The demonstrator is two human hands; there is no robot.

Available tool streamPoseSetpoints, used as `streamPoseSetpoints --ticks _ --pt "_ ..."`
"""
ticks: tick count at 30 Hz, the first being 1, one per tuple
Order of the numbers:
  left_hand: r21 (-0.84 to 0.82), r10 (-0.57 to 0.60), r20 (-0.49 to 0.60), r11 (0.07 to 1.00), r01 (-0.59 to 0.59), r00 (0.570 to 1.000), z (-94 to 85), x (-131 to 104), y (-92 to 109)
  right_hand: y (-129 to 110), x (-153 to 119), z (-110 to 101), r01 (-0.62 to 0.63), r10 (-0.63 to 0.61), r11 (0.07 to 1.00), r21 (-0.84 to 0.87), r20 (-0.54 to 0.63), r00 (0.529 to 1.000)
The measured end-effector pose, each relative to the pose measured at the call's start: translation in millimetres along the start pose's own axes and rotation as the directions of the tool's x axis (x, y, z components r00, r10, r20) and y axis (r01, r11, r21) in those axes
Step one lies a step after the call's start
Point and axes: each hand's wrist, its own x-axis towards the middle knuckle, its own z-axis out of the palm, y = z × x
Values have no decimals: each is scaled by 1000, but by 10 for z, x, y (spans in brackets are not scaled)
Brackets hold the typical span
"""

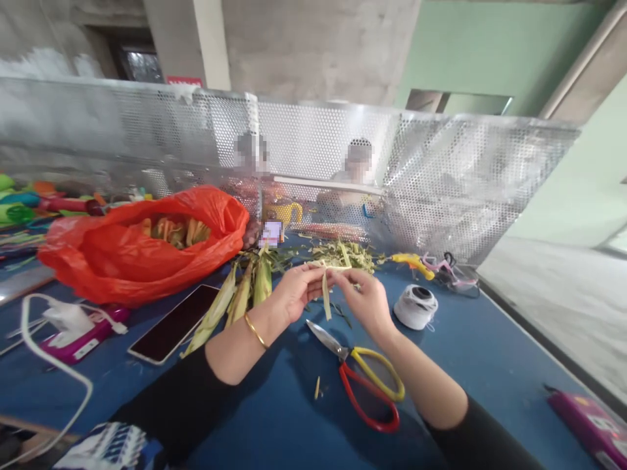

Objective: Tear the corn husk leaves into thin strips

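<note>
My left hand (297, 288) and my right hand (363, 297) meet above the middle of the blue table. Both have their fingers pinched on a pale husk strip (326, 297), one end of which hangs down between them. Below the hands lie scissors (350, 359) with one red and one yellow handle, blades pointing up and left. Several green corn husks (242, 287) rest beside my left forearm. Behind the hands is a heap of shredded husk pieces (343, 253). A spool of white thread (416, 307) stands to the right of my right hand.
A red plastic bag (147, 245) holding brownish pieces sits at the left. Near it are a dark phone (174, 324) and a purple power strip (81, 339) with a white cable. Glasses (453, 274) lie far right. A perforated metal screen (313, 140) stands behind, with two people beyond it.
</note>
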Motion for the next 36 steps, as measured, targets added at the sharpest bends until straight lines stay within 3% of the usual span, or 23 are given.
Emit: streamPoseSetpoints --ticks 6,8,13,18,20,22,25,28,31,34,36 --pt "-57 26 -5 998 -27 1000 -57 140 -66 204 -90 267 -212 129 946 246 315 940" --pt "-60 13 -15 998 -14 1000 -93 167 -44 251 -109 296 -239 130 917 319 326 936" --pt "-111 -38 -1 993 38 999 -130 174 37 261 -80 261 -262 171 842 471 228 958" --pt "-131 -115 44 984 120 992 -82 114 -5 211 -102 288 -292 115 746 598 317 942" --pt "-120 -151 53 980 157 987 -56 86 -31 233 -113 302 -302 139 757 580 308 941" --pt "-113 -167 65 978 173 984 -38 63 -49 273 -108 285 -290 133 824 486 333 934" --pt "-88 -111 61 989 116 992 -29 44 -69 306 -76 186 -143 62 968 206 356 933" --pt "-27 -7 19 1000 8 1000 -26 40 -83 263 -49 69 -18 24 999 -26 262 965" --pt "5 47 -14 999 -47 999 -15 39 -96 186 -58 52 -128 101 989 74 289 952" --pt "15 41 -46 999 -41 998 -9 48 -117 147 -107 153 -333 152 887 319 481 864" --pt "19 39 -62 999 -38 997 -19 65 -139 145 -143 226 -419 153 816 398 549 821"
